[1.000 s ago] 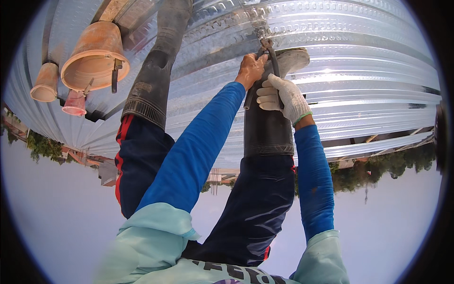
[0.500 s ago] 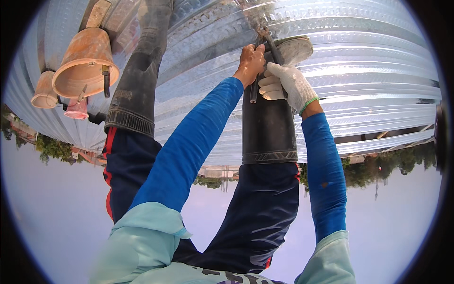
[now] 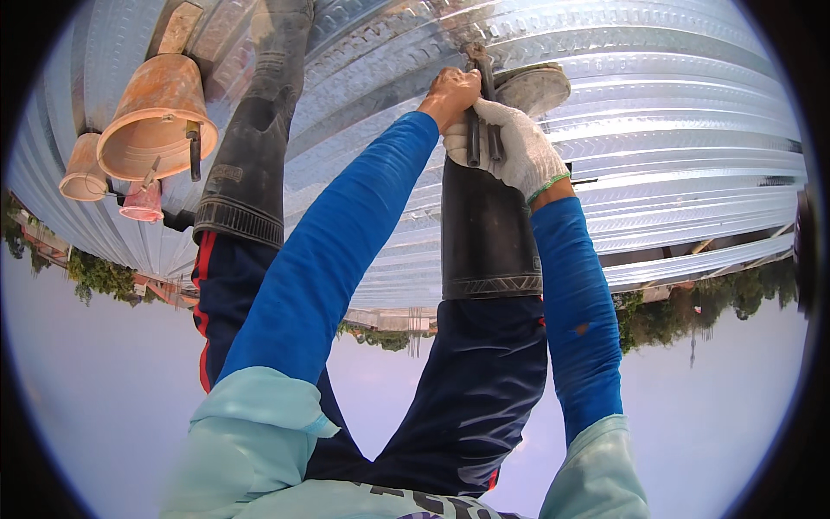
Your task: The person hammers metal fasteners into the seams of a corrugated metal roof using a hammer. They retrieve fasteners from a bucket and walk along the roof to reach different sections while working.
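Where fingers (image 3: pixel 455 141) curl, they grip handles (image 3: pixel 473 145)

Blue arm sleeves (image 3: pixel 341 246), navy trousers (image 3: pixel 471 389), black boots (image 3: pixel 491 229).
A pale mint shirt (image 3: pixel 251 415) bears dark lettering (image 3: pixel 428 502); red stripes (image 3: pixel 204 259) edge the trousers; the right hand (image 3: pixel 506 143) wears a white knit glove (image 3: pixel 529 160) with a green hem (image 3: pixel 547 185).
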A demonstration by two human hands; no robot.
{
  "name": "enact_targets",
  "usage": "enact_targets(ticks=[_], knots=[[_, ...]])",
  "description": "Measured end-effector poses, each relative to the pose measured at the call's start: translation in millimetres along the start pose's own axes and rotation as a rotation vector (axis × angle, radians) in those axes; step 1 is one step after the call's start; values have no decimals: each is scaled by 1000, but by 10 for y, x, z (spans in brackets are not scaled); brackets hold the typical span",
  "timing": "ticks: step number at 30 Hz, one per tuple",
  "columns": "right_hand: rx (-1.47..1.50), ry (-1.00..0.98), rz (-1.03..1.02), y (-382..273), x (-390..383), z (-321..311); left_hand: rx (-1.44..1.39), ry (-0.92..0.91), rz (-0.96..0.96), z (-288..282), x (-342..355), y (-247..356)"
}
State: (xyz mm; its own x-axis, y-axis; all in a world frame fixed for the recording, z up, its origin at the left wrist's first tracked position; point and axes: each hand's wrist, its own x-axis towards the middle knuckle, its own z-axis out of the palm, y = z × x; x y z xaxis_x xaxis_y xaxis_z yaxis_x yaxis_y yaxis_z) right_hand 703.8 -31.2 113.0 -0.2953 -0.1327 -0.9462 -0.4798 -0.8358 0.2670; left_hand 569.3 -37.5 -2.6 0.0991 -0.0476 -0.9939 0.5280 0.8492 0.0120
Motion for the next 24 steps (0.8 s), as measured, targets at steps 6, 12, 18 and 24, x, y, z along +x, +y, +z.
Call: enact_targets(ticks=[6,12,18,24], knots=[[536,-223,83,222,380,-168,143,-193,114,-225,131,43],[921,-489,46,395,453,71,-259,-167,-49,-105,119,262],[110,131,4,258,251,289,-690,-327,-14,9,332,-151],[-250,344,21,127,211,331,-1052,-445,-78,158,207,-80]])
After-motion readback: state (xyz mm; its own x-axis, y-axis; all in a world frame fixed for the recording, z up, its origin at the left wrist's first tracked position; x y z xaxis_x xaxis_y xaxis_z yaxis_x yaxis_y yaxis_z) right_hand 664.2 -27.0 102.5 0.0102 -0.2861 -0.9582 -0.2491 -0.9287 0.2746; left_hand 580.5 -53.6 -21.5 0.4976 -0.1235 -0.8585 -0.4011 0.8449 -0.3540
